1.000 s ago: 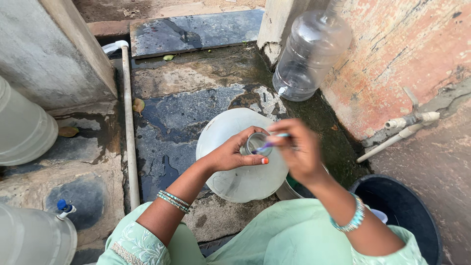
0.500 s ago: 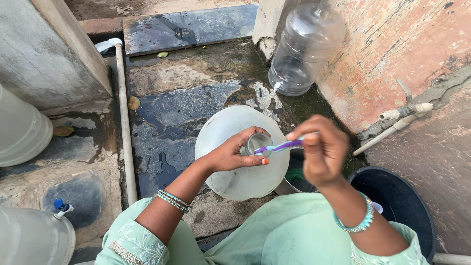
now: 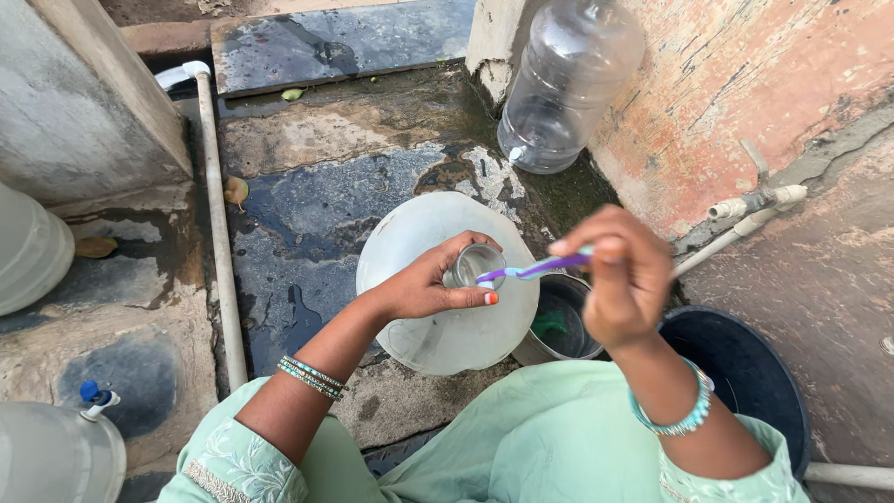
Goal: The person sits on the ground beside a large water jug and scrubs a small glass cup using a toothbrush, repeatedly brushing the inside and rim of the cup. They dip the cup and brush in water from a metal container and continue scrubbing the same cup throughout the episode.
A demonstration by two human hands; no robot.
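Note:
A large translucent white water jar (image 3: 438, 326) stands upright on the wet stone floor below me. My left hand (image 3: 428, 279) grips its open neck (image 3: 473, 265), thumb across the front. My right hand (image 3: 619, 275) holds a purple and white toothbrush (image 3: 531, 270) by the handle, with the brush head resting at the mouth of the neck. Both wrists wear bangles and the sleeves are pale green.
A clear empty water jar (image 3: 568, 79) leans against the pink wall at the back. A steel pot (image 3: 563, 321) and a dark bucket (image 3: 754, 391) sit at right. White pipes (image 3: 219, 233) run along the floor. More jars (image 3: 33, 251) stand at left.
My right hand has pulled back to the right, drawing the toothbrush partly out of the jar's neck. The left hand keeps its grip on the neck.

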